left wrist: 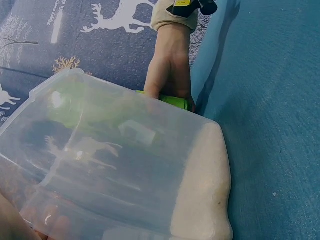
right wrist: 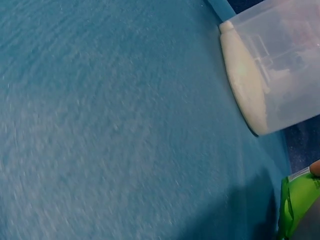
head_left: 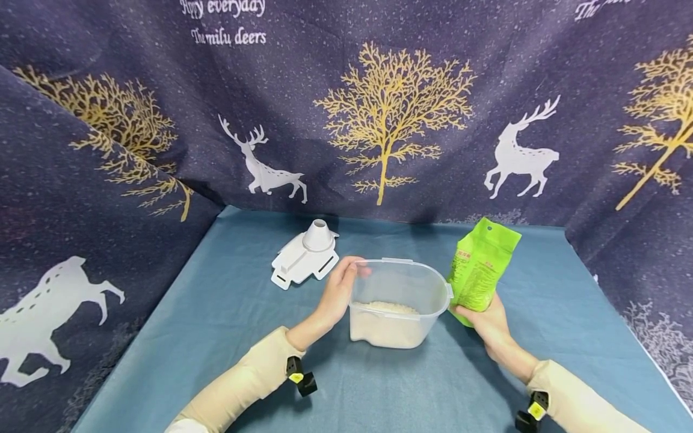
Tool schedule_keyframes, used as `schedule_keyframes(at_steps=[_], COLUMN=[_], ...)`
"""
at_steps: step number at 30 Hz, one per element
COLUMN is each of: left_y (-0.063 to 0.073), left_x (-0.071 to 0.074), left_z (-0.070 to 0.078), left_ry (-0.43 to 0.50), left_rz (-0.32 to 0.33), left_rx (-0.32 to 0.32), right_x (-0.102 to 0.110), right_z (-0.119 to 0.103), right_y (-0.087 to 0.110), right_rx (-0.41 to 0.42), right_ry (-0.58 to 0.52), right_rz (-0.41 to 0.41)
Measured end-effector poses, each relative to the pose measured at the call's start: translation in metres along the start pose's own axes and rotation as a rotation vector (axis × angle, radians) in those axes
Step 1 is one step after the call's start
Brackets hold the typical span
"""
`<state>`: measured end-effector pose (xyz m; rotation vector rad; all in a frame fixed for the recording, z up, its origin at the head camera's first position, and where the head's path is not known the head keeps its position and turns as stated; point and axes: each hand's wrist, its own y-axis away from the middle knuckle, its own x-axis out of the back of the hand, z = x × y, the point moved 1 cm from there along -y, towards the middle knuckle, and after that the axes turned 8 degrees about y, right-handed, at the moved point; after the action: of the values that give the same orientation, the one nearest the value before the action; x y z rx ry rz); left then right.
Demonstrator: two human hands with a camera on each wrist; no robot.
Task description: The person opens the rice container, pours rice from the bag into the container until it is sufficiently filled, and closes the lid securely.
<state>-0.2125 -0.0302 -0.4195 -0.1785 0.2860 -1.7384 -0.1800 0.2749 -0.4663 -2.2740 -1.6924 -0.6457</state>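
Note:
A translucent plastic container [head_left: 397, 288] stands on the blue cloth, its bottom covered by a layer of white, rice-like grains [head_left: 387, 328]. My left hand [head_left: 337, 290] grips its left side near the rim; some fingers show through the plastic wall in the left wrist view. To the right of the container, my right hand [head_left: 489, 322] holds a bright green bag [head_left: 480, 264] by its lower part. The bag is tilted a little, its flat top seal with a hole pointing up. Only a corner of the bag [right wrist: 295, 205] appears in the right wrist view.
A white lid [head_left: 305, 258] with a cone-shaped spout [head_left: 319, 234] lies behind and left of the container. Blue cloth [head_left: 233, 288] covers the table. A dark curtain [head_left: 433, 132] printed with deer and golden trees hangs along the back and sides.

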Motion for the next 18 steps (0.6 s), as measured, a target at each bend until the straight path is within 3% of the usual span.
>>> schedule_keyframes(at_steps=[18], left_y=[-0.001], left_x=[-0.001], left_z=[-0.001], left_ry=[0.023], left_rz=[0.008], left_rx=[0.015], right_x=[0.025], right_z=[-0.013], right_y=[-0.002], right_rx=[0.245], right_ry=[-0.207], right_rz=[-0.093])
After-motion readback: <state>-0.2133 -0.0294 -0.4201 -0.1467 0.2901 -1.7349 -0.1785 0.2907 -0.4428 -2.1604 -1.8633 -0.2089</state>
